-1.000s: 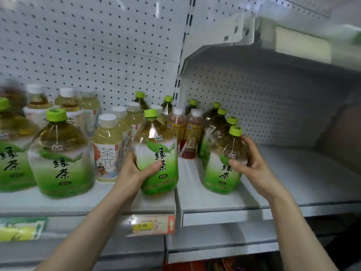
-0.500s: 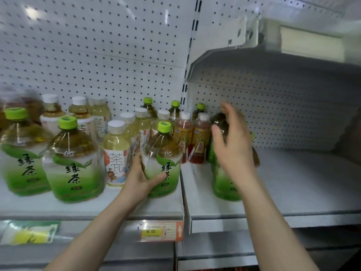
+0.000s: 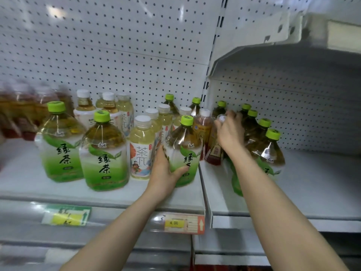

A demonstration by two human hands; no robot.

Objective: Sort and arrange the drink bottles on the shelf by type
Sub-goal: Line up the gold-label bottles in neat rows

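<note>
Both hands on bottles at the seam between two shelf sections.

The left hand [image 3: 166, 173] grips a big green-tea bottle [image 3: 185, 149] low on its label, thumb across the front; the bottle stands upright at the right end of the left shelf [image 3: 97, 196], above a price tag [image 3: 181, 222]. The right hand [image 3: 230, 132] reaches over to a red bottle [image 3: 214, 155] at the left edge of the right shelf [image 3: 312, 182], its fingers curled over the white cap [image 3: 221, 118]. A second red bottle [image 3: 203, 126] stands just beside it. A row of green-capped bottles [image 3: 271, 149] runs back along the right shelf, partly behind the right forearm. On the left shelf, two more big green-tea bottles [image 3: 103, 157] stand in front, with a pale white-capped bottle [image 3: 141, 153] between them and the held one. The far-left bottles are blurred.
</note>
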